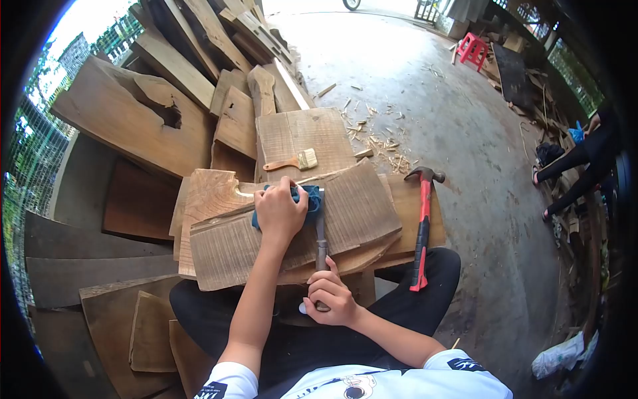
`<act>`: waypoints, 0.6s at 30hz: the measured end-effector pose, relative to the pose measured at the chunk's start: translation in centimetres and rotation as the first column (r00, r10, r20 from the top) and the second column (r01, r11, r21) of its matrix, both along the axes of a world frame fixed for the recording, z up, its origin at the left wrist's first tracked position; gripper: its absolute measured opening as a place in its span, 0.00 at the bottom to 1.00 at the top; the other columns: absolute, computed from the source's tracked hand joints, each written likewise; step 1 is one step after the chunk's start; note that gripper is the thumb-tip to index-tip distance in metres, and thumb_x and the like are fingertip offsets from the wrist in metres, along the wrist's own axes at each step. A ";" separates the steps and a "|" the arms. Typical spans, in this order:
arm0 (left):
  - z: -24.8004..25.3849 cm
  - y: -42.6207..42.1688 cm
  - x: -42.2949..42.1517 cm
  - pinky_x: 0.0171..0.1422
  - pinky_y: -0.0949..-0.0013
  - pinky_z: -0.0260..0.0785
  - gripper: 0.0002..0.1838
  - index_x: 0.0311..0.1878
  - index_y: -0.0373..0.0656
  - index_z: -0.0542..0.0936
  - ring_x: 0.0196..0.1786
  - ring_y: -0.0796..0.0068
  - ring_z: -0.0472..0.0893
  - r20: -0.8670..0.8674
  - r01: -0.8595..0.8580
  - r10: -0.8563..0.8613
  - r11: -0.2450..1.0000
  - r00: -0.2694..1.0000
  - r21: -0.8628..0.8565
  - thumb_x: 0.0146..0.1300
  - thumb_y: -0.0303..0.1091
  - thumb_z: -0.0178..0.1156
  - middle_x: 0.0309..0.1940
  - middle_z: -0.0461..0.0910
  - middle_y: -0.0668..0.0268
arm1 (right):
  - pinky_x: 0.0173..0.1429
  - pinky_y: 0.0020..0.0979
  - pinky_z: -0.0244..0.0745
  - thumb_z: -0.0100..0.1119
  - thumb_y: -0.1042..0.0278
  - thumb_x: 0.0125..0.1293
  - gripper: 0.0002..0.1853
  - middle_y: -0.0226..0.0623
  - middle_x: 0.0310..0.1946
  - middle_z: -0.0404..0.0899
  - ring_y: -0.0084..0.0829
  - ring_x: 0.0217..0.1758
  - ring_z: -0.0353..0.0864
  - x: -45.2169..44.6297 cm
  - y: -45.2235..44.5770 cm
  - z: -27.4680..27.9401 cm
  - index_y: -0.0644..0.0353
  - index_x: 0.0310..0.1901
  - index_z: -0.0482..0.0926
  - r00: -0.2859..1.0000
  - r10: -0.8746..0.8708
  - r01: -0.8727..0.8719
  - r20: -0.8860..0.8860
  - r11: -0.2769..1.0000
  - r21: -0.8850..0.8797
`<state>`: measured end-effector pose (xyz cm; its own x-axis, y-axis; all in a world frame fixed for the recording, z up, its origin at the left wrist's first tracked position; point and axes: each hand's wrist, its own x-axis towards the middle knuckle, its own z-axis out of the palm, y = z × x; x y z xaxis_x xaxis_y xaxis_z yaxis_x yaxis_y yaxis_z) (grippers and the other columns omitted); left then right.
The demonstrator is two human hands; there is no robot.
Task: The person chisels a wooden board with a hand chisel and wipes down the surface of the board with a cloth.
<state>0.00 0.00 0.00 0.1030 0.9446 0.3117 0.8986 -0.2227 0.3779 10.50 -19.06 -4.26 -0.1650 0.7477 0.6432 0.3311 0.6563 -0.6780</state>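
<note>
My left hand (280, 211) is closed on a bunched dark blue cloth (311, 203), pressed down over a rough-sawn board (229, 256). The cloth's right side lies against the blade of a chisel (321, 229). My right hand (331, 296) wraps round the chisel's handle, near my lap, with the blade pointing away from me. Beyond the cloth, a paintbrush (282, 163) with a wooden handle and pale bristles rests on another plank (332, 130). To the right, a claw hammer (423, 226) with a red and black handle lies on the wood, its grip reaching my knee.
Stacked planks and slabs (143, 126) crowd the left side. Wood chips (389, 146) litter the concrete floor (492, 266) ahead. A red stool (472, 50) stands far right. Another person's legs (575, 166) show at the right edge, above a white bag (558, 357).
</note>
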 end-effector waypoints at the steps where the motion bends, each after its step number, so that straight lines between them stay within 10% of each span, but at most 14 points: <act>1: -0.1 0.0 0.0 0.57 0.56 0.69 0.14 0.39 0.43 0.85 0.40 0.55 0.87 0.003 0.004 -0.004 1.000 1.000 0.025 0.68 0.45 0.61 0.32 0.88 0.55 | 0.85 0.59 0.54 0.68 0.80 0.58 0.12 0.32 0.29 0.81 0.34 0.47 0.87 -0.2 -0.2 -0.2 0.56 0.24 0.75 0.999 -0.016 0.015 -0.044 1.000 -0.028; 6: -0.1 -0.6 1.1 0.57 0.56 0.69 0.14 0.38 0.43 0.85 0.40 0.56 0.87 0.058 0.016 -0.018 0.999 0.998 0.034 0.68 0.44 0.61 0.31 0.88 0.54 | 0.81 0.57 0.64 0.67 0.81 0.57 0.13 0.34 0.29 0.81 0.35 0.45 0.87 0.9 -0.1 0.3 0.57 0.23 0.72 0.997 -0.078 0.078 -0.016 0.997 -0.011; 18: 0.0 -0.3 0.1 0.57 0.56 0.69 0.15 0.39 0.43 0.86 0.41 0.56 0.87 0.027 0.015 -0.016 1.000 1.000 0.027 0.67 0.45 0.61 0.32 0.89 0.54 | 0.86 0.60 0.53 0.74 0.68 0.57 0.09 0.37 0.58 0.83 0.45 0.77 0.71 2.2 -1.0 2.7 0.55 0.36 0.81 0.978 0.044 -0.004 0.204 0.981 -0.194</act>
